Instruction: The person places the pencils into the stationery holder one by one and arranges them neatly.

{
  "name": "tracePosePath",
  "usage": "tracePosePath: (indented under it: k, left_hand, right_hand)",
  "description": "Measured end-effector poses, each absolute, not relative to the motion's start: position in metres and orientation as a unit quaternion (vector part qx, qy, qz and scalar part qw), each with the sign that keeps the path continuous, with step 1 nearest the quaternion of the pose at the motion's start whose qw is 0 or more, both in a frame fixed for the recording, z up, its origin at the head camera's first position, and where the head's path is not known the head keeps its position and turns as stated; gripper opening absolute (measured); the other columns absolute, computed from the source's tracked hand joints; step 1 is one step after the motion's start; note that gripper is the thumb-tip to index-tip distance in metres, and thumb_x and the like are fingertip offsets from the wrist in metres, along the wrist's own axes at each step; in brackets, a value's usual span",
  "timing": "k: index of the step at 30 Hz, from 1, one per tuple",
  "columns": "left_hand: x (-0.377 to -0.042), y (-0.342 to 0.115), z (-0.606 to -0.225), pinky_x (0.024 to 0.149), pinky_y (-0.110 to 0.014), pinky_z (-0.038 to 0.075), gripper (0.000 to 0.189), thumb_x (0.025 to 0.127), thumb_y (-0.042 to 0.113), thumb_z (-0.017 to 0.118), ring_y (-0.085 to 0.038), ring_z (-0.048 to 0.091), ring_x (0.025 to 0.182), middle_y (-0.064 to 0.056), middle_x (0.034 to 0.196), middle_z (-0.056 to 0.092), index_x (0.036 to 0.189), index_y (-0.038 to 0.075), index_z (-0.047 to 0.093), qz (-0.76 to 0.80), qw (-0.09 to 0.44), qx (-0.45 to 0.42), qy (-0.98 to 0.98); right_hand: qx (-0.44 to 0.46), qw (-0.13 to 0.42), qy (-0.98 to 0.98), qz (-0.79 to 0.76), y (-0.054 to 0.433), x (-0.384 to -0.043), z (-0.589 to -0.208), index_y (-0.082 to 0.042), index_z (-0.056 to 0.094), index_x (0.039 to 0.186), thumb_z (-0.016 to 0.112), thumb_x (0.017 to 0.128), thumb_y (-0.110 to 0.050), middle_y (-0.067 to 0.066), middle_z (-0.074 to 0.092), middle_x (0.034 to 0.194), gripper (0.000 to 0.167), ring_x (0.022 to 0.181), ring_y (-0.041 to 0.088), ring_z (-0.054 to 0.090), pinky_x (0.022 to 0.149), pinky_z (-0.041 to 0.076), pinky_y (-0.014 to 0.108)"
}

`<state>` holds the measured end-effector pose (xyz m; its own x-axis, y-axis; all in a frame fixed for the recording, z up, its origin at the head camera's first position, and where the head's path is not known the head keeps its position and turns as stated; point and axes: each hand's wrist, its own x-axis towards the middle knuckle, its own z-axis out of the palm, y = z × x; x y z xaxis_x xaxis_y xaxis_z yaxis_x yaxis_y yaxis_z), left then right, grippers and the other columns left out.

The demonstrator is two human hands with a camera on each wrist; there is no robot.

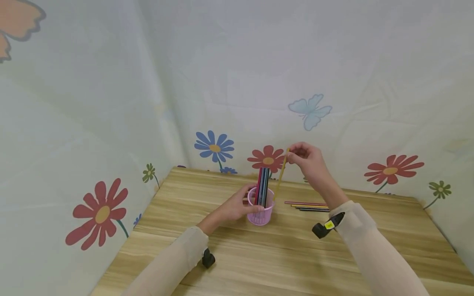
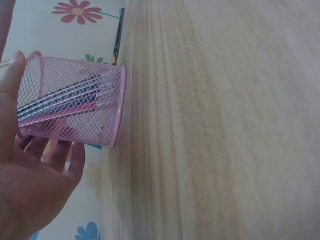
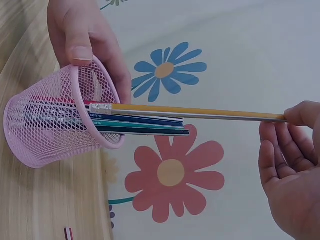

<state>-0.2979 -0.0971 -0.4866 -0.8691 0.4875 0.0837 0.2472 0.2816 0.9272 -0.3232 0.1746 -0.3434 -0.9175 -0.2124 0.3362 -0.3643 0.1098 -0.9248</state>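
Note:
A pink mesh pencil cup (image 1: 260, 220) stands upright on the table, holding several dark pencils and a red one (image 1: 263, 185). My left hand (image 1: 234, 206) grips the cup's side, thumb near the rim in front and fingers behind. Between thumb and fingertips, my right hand (image 1: 309, 162) pinches a yellow pencil (image 3: 200, 113) by one end, above and right of the cup. The pencil slants down toward the cup; in the right wrist view its silver eraser end overlaps the cup's mouth. Whether it touches the rim, I cannot tell.
Several loose pencils (image 1: 307, 206) lie side by side on the wood-grain table (image 1: 281, 263), right of the cup and below the right forearm. A cloth backdrop (image 1: 237, 82) with printed flowers and butterflies rises behind the table's far edge and along its left.

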Motion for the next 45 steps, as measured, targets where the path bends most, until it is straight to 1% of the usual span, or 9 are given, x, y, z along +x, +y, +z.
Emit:
tracePosePath:
  k: [4, 8, 12, 19, 25, 32, 34, 41, 45]
  left_hand:
    - [-0.299, -0.097, -0.485, 0.113, -0.042, 0.05, 0.085, 0.093, 0.034, 0.085, -0.027, 0.055, 0.136, -0.003, 0.152, 0.051, 0.161, 0.018, 0.037, 0.553, 0.109, 0.23, 0.793]
    - [-0.299, -0.096, -0.483, 0.113, -0.044, 0.049, 0.085, 0.093, 0.034, 0.085, -0.029, 0.055, 0.135, -0.005, 0.152, 0.051, 0.161, 0.017, 0.037, 0.553, 0.105, 0.232, 0.794]
    - [-0.299, -0.096, -0.482, 0.114, -0.045, 0.049, 0.084, 0.094, 0.03, 0.085, -0.03, 0.054, 0.137, -0.008, 0.152, 0.051, 0.161, 0.015, 0.037, 0.55, 0.102, 0.238, 0.794]
    - [-0.299, -0.095, -0.483, 0.114, -0.043, 0.049, 0.083, 0.093, 0.029, 0.085, -0.028, 0.053, 0.138, -0.005, 0.153, 0.051, 0.161, 0.017, 0.037, 0.553, 0.106, 0.235, 0.792]
    - [-0.299, -0.095, -0.487, 0.114, -0.042, 0.049, 0.084, 0.093, 0.032, 0.085, -0.026, 0.055, 0.135, -0.004, 0.151, 0.052, 0.161, 0.019, 0.037, 0.554, 0.11, 0.232, 0.792]
    - [-0.297, -0.097, -0.49, 0.113, -0.045, 0.049, 0.087, 0.093, 0.038, 0.084, -0.028, 0.056, 0.135, -0.004, 0.152, 0.052, 0.162, 0.021, 0.035, 0.561, 0.116, 0.224, 0.788]
    - [-0.297, -0.097, -0.49, 0.113, -0.045, 0.049, 0.087, 0.093, 0.039, 0.084, -0.029, 0.056, 0.136, -0.005, 0.152, 0.052, 0.162, 0.021, 0.036, 0.562, 0.116, 0.223, 0.788]
    - [-0.296, -0.097, -0.489, 0.113, -0.045, 0.049, 0.086, 0.092, 0.04, 0.084, -0.029, 0.056, 0.136, -0.004, 0.152, 0.051, 0.161, 0.022, 0.036, 0.561, 0.114, 0.218, 0.791]
    - [-0.295, -0.097, -0.489, 0.114, -0.046, 0.048, 0.086, 0.092, 0.04, 0.085, -0.03, 0.055, 0.137, -0.004, 0.153, 0.05, 0.161, 0.023, 0.036, 0.56, 0.114, 0.216, 0.791]
  right_hand:
    - [0.182, 0.062, -0.747, 0.637, 0.172, -0.326, -0.346, 0.009, 0.061, 0.117, 0.067, 0.104, -0.009, 0.006, 0.066, 0.1, 0.023, 0.089, 0.019, 0.063, 0.085, 0.059, 0.026]
    - [0.171, 0.053, -0.762, 0.623, 0.169, -0.328, -0.355, 0.008, 0.061, 0.118, 0.068, 0.104, -0.01, 0.01, 0.066, 0.104, 0.024, 0.095, 0.029, 0.065, 0.086, 0.059, 0.027]
    - [0.162, 0.042, -0.772, 0.614, 0.167, -0.329, -0.368, 0.006, 0.062, 0.116, 0.069, 0.104, -0.01, 0.015, 0.066, 0.107, 0.021, 0.1, 0.036, 0.065, 0.085, 0.059, 0.026]
    - [0.154, 0.02, -0.794, 0.587, 0.16, -0.329, -0.389, 0.002, 0.062, 0.114, 0.07, 0.104, -0.013, 0.017, 0.067, 0.11, 0.019, 0.101, 0.032, 0.066, 0.081, 0.057, 0.025]
    - [0.154, 0.016, -0.791, 0.592, 0.153, -0.328, -0.402, 0.002, 0.063, 0.113, 0.069, 0.103, -0.008, 0.017, 0.068, 0.111, 0.016, 0.098, 0.024, 0.067, 0.085, 0.059, 0.027]
    - [0.154, 0.012, -0.787, 0.597, 0.149, -0.327, -0.405, 0.002, 0.062, 0.114, 0.069, 0.103, -0.009, 0.017, 0.067, 0.112, 0.016, 0.098, 0.024, 0.068, 0.086, 0.059, 0.027]
    - [0.152, 0.01, -0.788, 0.597, 0.148, -0.326, -0.404, 0.003, 0.062, 0.116, 0.069, 0.104, -0.009, 0.019, 0.067, 0.114, 0.018, 0.1, 0.026, 0.068, 0.087, 0.06, 0.028]
    - [0.142, 0.011, -0.788, 0.599, 0.147, -0.327, -0.405, 0.005, 0.061, 0.117, 0.068, 0.104, -0.011, 0.02, 0.065, 0.118, 0.022, 0.102, 0.027, 0.068, 0.098, 0.058, 0.047]
    - [0.137, 0.016, -0.787, 0.601, 0.146, -0.328, -0.406, 0.004, 0.062, 0.115, 0.069, 0.104, -0.01, 0.019, 0.065, 0.116, 0.019, 0.102, 0.026, 0.067, 0.098, 0.058, 0.049]
